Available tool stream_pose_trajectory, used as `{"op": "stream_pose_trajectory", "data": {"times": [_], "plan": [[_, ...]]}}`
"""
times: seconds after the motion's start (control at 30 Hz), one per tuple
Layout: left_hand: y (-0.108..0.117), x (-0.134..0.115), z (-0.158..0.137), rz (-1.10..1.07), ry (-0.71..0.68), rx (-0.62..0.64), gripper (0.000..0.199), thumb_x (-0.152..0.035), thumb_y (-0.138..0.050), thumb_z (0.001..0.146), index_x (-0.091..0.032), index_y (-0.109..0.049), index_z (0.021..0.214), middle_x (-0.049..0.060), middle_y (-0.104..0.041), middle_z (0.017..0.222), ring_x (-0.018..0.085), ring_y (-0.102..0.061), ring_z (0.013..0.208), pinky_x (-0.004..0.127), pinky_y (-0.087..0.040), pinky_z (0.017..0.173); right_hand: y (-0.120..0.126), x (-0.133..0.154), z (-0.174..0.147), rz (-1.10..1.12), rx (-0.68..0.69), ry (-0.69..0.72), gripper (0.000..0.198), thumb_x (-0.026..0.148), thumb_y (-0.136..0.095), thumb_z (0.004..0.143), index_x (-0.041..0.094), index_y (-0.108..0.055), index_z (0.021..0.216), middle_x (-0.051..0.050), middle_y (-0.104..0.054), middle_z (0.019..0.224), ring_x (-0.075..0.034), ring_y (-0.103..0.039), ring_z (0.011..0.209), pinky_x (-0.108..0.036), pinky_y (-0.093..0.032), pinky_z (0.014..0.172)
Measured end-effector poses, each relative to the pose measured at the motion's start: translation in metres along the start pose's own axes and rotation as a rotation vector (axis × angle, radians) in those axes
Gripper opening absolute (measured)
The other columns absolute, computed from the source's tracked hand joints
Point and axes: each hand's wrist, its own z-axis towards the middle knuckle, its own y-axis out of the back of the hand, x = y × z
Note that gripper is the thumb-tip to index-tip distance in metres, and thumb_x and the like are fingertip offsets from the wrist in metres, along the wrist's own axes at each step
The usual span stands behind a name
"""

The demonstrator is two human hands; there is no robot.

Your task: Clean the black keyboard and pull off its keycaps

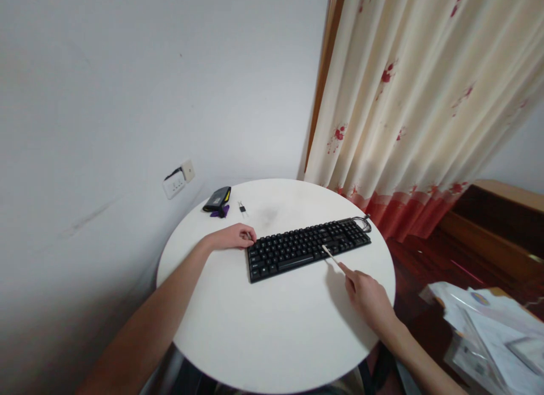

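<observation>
A black keyboard (293,249) lies at a slight slant on the round white table (272,327). My left hand (236,236) rests at its upper left corner, fingers curled and pinched against the edge. From the lower right reaches my right hand (366,297), closed around a slim white stick (332,255) with a pale tip. That tip meets the keys right of the space bar; whether it is a swab or a small brush I cannot make out. The keyboard's coiled cable (364,224) sits at its far right corner.
Near the table's back left edge are a dark pouch (217,199) with a yellow edge, a purple item (221,211) and a small black piece with thin prongs (242,208). A wall socket (174,184) is behind. Plastic-wrapped packages (488,327) lie right, below a curtain (403,100).
</observation>
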Motion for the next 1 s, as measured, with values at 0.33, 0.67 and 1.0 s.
{"op": "stream_pose_trajectory", "data": {"times": [0.33,0.67,1.0], "plan": [[0.000,-0.002,0.000,-0.004,-0.009,0.001,0.026,-0.036,-0.062,0.076,-0.016,-0.068,0.092,0.002,-0.064,0.076,0.015,-0.055,0.068,0.022,-0.041,0.060,0.014,-0.017,0.003,0.188,-0.157,0.042,0.042,0.023,-0.038,0.093,0.023,-0.060,0.129,-0.006,-0.071,0.093,-0.019,-0.066,0.079,-0.027,-0.042,0.072],[0.002,0.001,0.000,0.003,-0.024,-0.002,0.026,-0.035,-0.062,0.076,-0.016,-0.068,0.092,0.003,-0.064,0.077,0.015,-0.056,0.070,0.023,-0.043,0.063,0.017,0.022,0.087,0.135,-0.195,0.019,0.040,0.023,-0.035,0.097,0.026,-0.061,0.128,-0.006,-0.071,0.107,-0.021,-0.066,0.095,-0.027,-0.044,0.078],[0.000,-0.002,0.000,-0.026,-0.022,0.017,0.025,-0.033,-0.062,0.076,-0.016,-0.068,0.093,0.002,-0.064,0.076,0.015,-0.056,0.070,0.023,-0.043,0.064,0.006,0.023,0.093,0.028,-0.092,0.014,0.042,0.023,-0.035,0.097,0.029,-0.057,0.132,-0.008,-0.070,0.105,-0.020,-0.066,0.091,-0.026,-0.042,0.072]]}}
